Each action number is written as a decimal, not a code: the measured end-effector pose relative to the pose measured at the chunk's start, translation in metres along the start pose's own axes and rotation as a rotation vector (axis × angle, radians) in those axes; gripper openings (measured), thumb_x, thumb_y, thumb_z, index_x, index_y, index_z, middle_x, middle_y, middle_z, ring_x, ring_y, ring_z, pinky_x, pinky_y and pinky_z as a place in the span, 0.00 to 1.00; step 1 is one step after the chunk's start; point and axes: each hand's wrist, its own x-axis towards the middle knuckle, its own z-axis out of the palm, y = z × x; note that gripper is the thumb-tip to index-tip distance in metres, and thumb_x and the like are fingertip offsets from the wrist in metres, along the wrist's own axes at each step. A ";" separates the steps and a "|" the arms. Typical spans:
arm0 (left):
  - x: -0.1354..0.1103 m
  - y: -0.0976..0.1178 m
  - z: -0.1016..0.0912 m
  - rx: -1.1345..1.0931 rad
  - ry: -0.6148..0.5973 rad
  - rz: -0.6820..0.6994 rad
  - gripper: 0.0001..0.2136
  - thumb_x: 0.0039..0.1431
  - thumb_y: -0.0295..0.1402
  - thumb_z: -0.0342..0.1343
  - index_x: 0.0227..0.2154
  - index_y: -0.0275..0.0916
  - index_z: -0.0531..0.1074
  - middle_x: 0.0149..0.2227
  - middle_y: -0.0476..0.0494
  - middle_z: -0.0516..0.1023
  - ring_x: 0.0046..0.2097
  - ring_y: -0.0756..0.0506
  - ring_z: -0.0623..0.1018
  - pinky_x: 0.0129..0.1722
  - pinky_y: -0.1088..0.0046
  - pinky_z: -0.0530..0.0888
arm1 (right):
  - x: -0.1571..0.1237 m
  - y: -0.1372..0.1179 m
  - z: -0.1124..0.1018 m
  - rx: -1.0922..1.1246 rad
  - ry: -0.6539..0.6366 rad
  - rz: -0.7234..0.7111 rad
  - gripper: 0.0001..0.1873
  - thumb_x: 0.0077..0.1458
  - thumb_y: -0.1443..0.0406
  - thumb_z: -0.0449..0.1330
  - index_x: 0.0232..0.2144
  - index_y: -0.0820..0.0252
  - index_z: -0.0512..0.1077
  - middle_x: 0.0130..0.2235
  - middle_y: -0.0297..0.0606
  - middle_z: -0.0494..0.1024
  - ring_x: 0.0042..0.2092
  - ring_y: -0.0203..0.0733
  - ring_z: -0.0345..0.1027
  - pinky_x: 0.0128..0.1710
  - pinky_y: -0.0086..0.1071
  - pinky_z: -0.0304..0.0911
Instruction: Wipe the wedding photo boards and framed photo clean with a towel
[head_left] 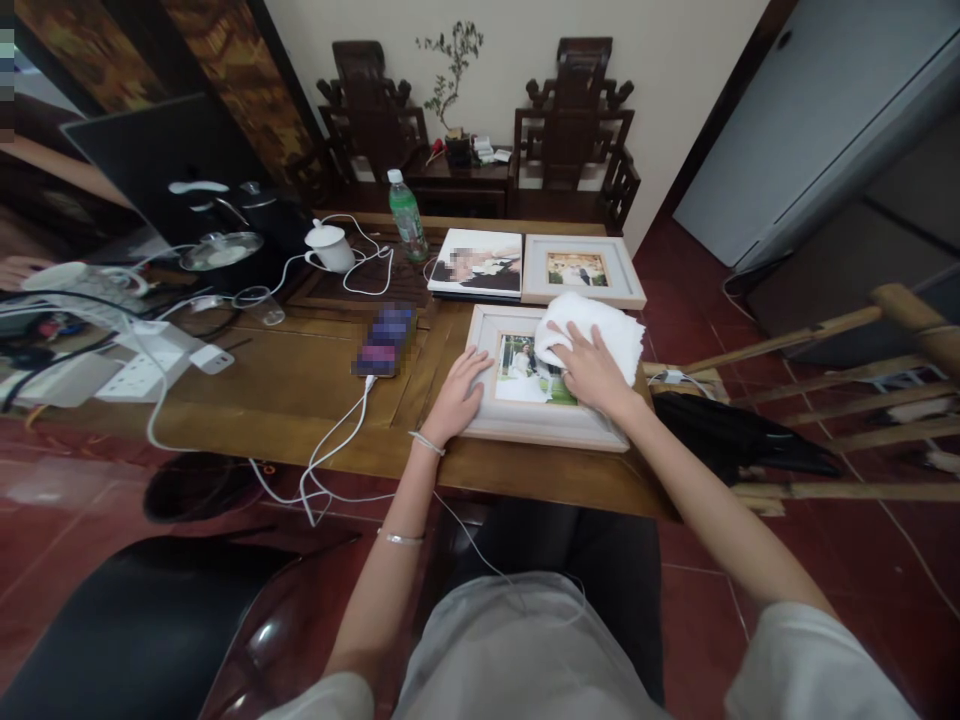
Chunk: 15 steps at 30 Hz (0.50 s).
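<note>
A light wooden picture frame (487, 420) lies flat near the table's front edge, with a wedding photo (523, 372) in its middle. My left hand (457, 395) rests on the frame's left side, fingers stretched out. On the upper right of the frame, my right hand (589, 362) presses a bunched white cloth (611, 335) against it. The cloth hides that corner and part of the photo. Just behind is a second framed photo (536, 285). Left of that one sits a stack topped by a white-edged photo panel (480, 240).
A phone (384, 340) with a white cable lies left of the frames. Farther left are a lidded white cup (330, 248), a green-labelled bottle (407, 215), a clear plastic cup (261, 305) and a power strip (142, 365). Another person's arm (67, 172) shows beside a dark monitor (172, 150).
</note>
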 end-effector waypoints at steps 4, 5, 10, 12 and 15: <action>0.000 0.001 0.000 0.007 -0.002 -0.003 0.21 0.59 0.22 0.46 0.55 0.38 0.67 0.60 0.39 0.67 0.66 0.41 0.57 0.65 0.50 0.56 | 0.005 -0.013 0.002 -0.030 -0.076 0.099 0.31 0.48 0.77 0.48 0.55 0.61 0.67 0.67 0.41 0.55 0.66 0.66 0.39 0.56 0.73 0.36; 0.000 0.001 0.000 0.009 -0.002 -0.001 0.21 0.59 0.22 0.46 0.54 0.38 0.68 0.60 0.38 0.67 0.66 0.41 0.57 0.65 0.50 0.56 | 0.002 -0.020 0.000 -0.029 -0.106 0.111 0.31 0.48 0.77 0.47 0.54 0.61 0.67 0.66 0.42 0.56 0.66 0.67 0.39 0.56 0.73 0.37; 0.000 0.001 0.001 0.008 0.008 0.010 0.21 0.59 0.23 0.46 0.54 0.38 0.67 0.60 0.39 0.67 0.66 0.41 0.57 0.65 0.51 0.56 | -0.033 -0.058 -0.029 -0.001 -0.249 0.028 0.28 0.49 0.78 0.47 0.52 0.65 0.70 0.63 0.48 0.62 0.62 0.66 0.51 0.55 0.63 0.50; 0.000 0.002 0.000 0.011 0.008 0.015 0.21 0.59 0.23 0.46 0.54 0.38 0.67 0.60 0.39 0.67 0.66 0.41 0.57 0.65 0.51 0.56 | -0.052 -0.067 -0.043 0.023 -0.277 -0.066 0.27 0.50 0.78 0.46 0.50 0.65 0.71 0.60 0.50 0.67 0.60 0.63 0.56 0.54 0.57 0.55; 0.000 0.002 0.000 0.014 0.000 0.016 0.21 0.59 0.23 0.46 0.54 0.36 0.68 0.60 0.37 0.67 0.66 0.41 0.57 0.65 0.52 0.56 | -0.071 -0.071 -0.058 0.060 -0.307 -0.143 0.26 0.50 0.77 0.46 0.49 0.65 0.72 0.56 0.53 0.71 0.58 0.59 0.61 0.53 0.50 0.59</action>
